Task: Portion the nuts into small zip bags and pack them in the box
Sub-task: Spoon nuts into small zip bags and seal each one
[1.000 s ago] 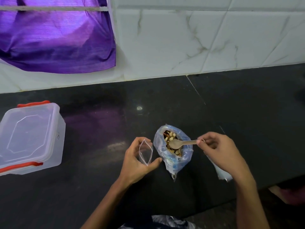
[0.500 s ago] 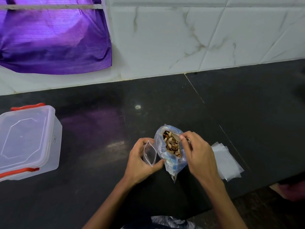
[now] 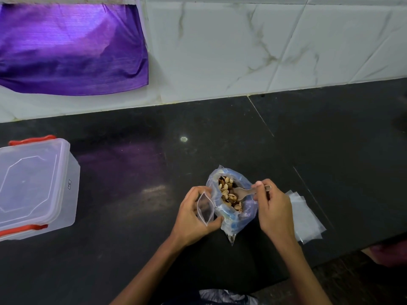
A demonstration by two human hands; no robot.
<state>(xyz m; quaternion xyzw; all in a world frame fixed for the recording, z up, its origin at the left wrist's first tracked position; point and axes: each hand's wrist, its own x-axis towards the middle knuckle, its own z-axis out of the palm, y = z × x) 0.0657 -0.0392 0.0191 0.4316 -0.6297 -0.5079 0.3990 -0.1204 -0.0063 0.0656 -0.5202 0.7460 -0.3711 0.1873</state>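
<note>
A clear plastic bag (image 3: pixel 230 219) full of pistachio nuts (image 3: pixel 228 194) stands open on the black counter (image 3: pixel 132 172). My left hand (image 3: pixel 192 219) pinches a small empty zip bag (image 3: pixel 205 209), mouth held open, just left of the nut bag. My right hand (image 3: pixel 273 210) grips the handle of a small wooden spoon (image 3: pixel 243 192), whose bowl lies among the nuts. A clear plastic box (image 3: pixel 33 188) with red clips and its lid on sits at the far left.
A stack of flat empty zip bags (image 3: pixel 306 219) lies on the counter right of my right hand, near the front edge. A purple cloth (image 3: pixel 70 45) hangs on the tiled wall behind.
My right hand moved in over the nut bag, then drew back a little, so the spoon's bowl now shows among the nuts. My left hand kept the small bag open.
</note>
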